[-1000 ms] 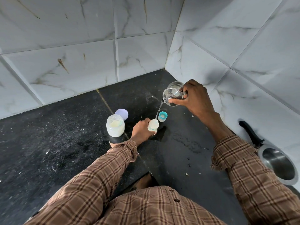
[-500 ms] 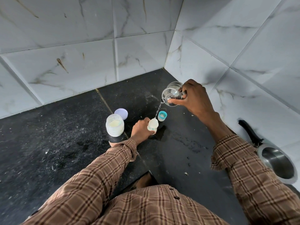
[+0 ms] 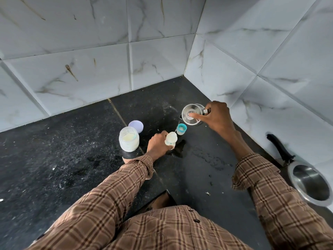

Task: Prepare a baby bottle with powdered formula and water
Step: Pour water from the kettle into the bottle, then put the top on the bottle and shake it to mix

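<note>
A small white baby bottle (image 3: 171, 139) stands on the black counter (image 3: 72, 150), and my left hand (image 3: 157, 143) grips its side. My right hand (image 3: 217, 117) holds a glass jug with a steel lid (image 3: 191, 114) tilted toward the bottle, forefinger pressed on the lid knob. A thin stream of water runs from the spout down toward the bottle's mouth. The bottle's teal cap (image 3: 181, 129) sits just behind the bottle. An open jar of pale formula powder (image 3: 129, 139) stands left of my left hand, its lilac lid (image 3: 136, 126) lying behind it.
A steel saucepan with a black handle (image 3: 310, 183) sits at the right edge by the wall. Water is spilled on the counter (image 3: 207, 157) right of the bottle. White marble-tiled walls close the corner behind and to the right.
The jug has tipped slightly and my forefinger now lies across its lid; the stream still runs. My left hand and the bottle have stayed put.
</note>
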